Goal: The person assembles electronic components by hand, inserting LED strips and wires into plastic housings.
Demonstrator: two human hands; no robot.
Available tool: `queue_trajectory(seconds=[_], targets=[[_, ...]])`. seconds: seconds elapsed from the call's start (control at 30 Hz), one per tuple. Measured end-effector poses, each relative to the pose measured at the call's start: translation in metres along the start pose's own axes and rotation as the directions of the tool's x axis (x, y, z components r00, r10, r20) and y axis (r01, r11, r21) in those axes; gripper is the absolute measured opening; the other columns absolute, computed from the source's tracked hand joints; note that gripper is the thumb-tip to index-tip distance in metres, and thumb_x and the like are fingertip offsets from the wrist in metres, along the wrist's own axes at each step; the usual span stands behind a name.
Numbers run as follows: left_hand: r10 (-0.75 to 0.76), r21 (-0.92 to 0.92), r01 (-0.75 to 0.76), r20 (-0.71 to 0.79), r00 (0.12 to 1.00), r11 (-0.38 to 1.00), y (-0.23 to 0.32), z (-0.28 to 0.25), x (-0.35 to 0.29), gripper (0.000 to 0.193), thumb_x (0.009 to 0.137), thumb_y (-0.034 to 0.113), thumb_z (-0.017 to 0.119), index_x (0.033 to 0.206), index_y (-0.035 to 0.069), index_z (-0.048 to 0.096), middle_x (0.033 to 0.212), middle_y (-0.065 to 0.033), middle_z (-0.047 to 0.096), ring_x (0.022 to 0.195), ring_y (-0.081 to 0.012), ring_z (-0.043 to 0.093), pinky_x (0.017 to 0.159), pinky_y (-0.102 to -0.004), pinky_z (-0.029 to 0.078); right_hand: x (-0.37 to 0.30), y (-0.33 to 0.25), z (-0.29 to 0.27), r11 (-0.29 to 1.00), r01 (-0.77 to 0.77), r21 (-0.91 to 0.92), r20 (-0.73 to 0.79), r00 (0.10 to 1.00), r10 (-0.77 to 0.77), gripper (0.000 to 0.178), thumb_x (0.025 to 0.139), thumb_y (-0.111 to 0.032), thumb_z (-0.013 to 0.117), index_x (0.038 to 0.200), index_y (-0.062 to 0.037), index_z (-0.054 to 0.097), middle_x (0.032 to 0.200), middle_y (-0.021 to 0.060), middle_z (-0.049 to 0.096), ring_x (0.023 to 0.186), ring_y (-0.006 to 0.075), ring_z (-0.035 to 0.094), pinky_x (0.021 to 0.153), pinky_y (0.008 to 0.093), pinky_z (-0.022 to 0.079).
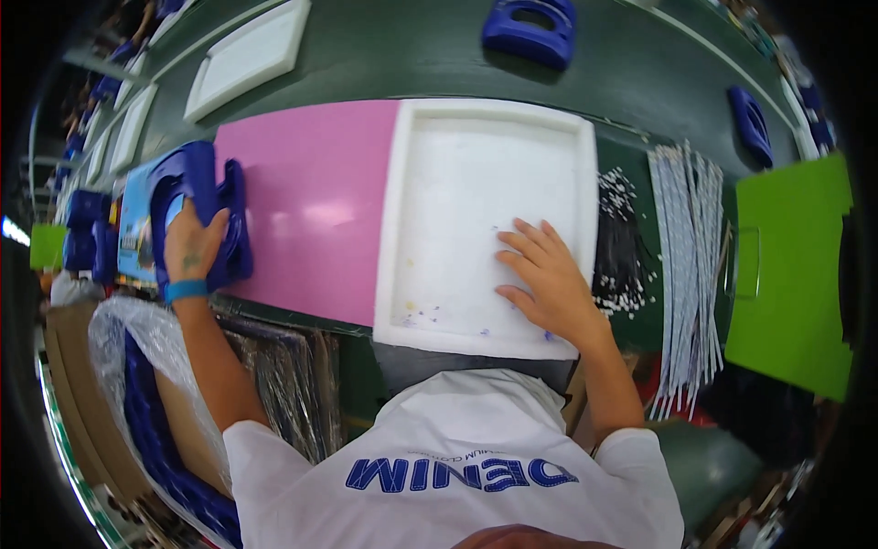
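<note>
At the left, my left hand (194,242) grips a dark blue moulded plastic part (236,215) with a handle-like opening. Its fingers go into the opening and are partly hidden; a second such piece may lie against it, but I cannot tell. My right hand (553,288) is open, fingers spread, over the right side of a shallow white foam tray (494,174). Whether its fingertips touch the tray's floor is unclear. Small blue marks dot the tray near its front edge. A smooth pink board (315,206) lies between the tray and the blue part.
Right of the tray lie black strips with white ends (618,242), a bundle of pale grey strips (688,265) and a green panel (786,274). Across the green bench are a blue handled part (530,32) and a white foam tray (249,57). Plastic-wrapped blue parts (155,412) stand lower left.
</note>
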State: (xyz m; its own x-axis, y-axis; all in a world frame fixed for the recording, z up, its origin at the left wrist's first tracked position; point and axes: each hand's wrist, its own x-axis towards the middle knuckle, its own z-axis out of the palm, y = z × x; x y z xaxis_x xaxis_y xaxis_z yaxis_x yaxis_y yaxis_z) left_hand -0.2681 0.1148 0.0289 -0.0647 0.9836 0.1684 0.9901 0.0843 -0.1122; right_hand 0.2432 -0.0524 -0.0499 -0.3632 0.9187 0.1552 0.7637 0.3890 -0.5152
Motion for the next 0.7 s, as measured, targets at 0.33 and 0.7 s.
queue_trajectory(seconds=[0.33, 0.7], targets=[[0.726, -0.414, -0.676, -0.052, 0.686, 0.609, 0.262, -0.064, -0.136, 0.092, 0.084, 0.029, 0.086, 0.156, -0.01, 0.043, 0.114, -0.0233, 0.068, 0.102, -0.0394, 0.067, 0.089, -0.0465, 0.052, 0.032, -0.028, -0.001, -0.072, -0.001, 0.997, 0.031, 0.907, 0.421, 0.072, 0.103, -0.026, 0.072, 0.159, 0.0016, 0.036, 0.155, 0.022, 0.053, 0.142, 0.0347, 0.055, 0.116, 0.0497, 0.049], [0.978, -0.559, -0.811, 0.0, 0.207, 0.171, 0.279, -0.049, -0.139, 0.101, 0.069, 0.029, 0.092, 0.158, 0.012, 0.048, 0.119, -0.0132, 0.066, 0.107, -0.034, 0.065, 0.1, -0.0454, 0.051, 0.017, 0.021, -0.009, -0.165, -0.105, 0.981, 0.178, 0.83, 0.529, 0.059, 0.108, -0.032, 0.066, 0.149, 0.0072, 0.049, 0.142, 0.0225, 0.063, 0.128, 0.0316, 0.067, 0.106, 0.0409, 0.058]])
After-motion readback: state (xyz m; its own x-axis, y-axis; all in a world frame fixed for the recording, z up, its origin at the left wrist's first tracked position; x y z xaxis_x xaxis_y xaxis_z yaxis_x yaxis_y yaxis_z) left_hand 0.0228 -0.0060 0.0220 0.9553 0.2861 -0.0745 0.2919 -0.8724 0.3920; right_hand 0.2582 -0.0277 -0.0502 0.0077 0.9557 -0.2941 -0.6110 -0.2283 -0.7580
